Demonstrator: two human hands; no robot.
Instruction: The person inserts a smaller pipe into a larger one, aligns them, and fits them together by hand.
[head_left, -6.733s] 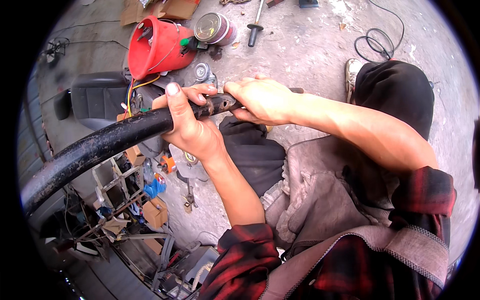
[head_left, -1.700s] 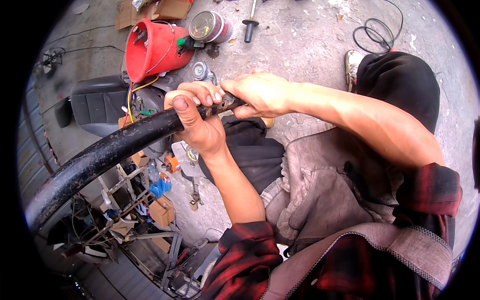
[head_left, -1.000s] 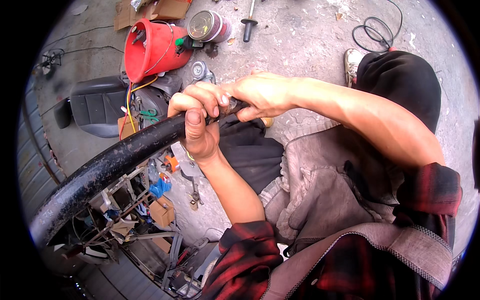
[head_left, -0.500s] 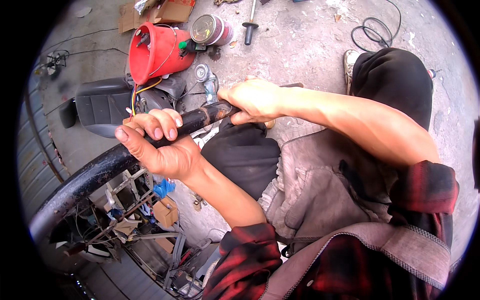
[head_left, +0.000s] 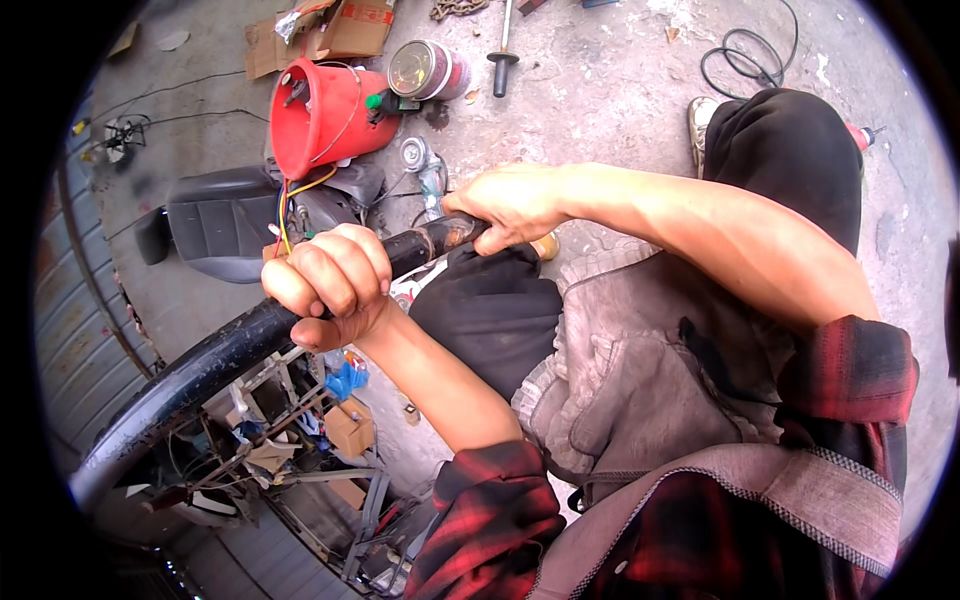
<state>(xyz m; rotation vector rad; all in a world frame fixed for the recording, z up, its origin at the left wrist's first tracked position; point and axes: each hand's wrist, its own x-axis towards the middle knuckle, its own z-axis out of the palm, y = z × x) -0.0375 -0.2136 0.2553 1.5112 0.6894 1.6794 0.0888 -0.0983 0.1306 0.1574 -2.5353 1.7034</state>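
A thick black rubber tube [head_left: 200, 365] curves from the lower left up to the middle of the view. My left hand [head_left: 328, 285] is wrapped around it in a fist. My right hand [head_left: 505, 203] grips its worn, brownish end [head_left: 440, 238], further up and to the right. Both forearms are bare, with red and black plaid sleeves pushed up. My knees in black trousers and a grey apron lie below the tube.
A red bucket [head_left: 318, 115] with tools and coloured wires stands on the concrete floor at the top. Beside it are a round tin [head_left: 425, 68], a black-handled tool [head_left: 502, 55], a black seat [head_left: 215, 220], a cable coil [head_left: 745, 50] and cardboard. A metal frame [head_left: 290, 440] with small boxes lies lower left.
My left hand has slid down the tube, away from my right hand, toward the lower left. The right hand has stayed on the tube's end.
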